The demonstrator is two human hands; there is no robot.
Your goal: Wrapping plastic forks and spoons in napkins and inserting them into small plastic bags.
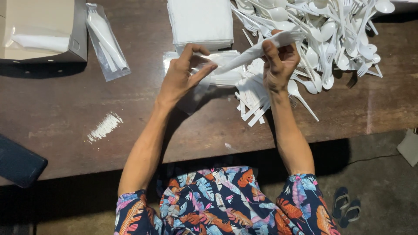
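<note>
White folded napkin (257, 50), soft and rolled, was pinched by the right hand (278, 63) and fed into a clear plastic sleeve (204, 72) gripped by the left hand (180, 76); glossy plastic spoons (331, 30) were heaped at two o'clock on the worn wooden table (65, 113).

Table (65, 109) matt worn wood; cutlery (331, 30) glossy white plastic; napkin (252, 52) soft paper; sleeve (106, 41) clear film.

Between my hands (183, 78) (278, 61) a folded napkin (248, 53) spans, above what seems a pouch stack (217, 74); cutlery heap (331, 35) right, napkin pile (201, 21) behind, box (41, 30) far left.
</note>
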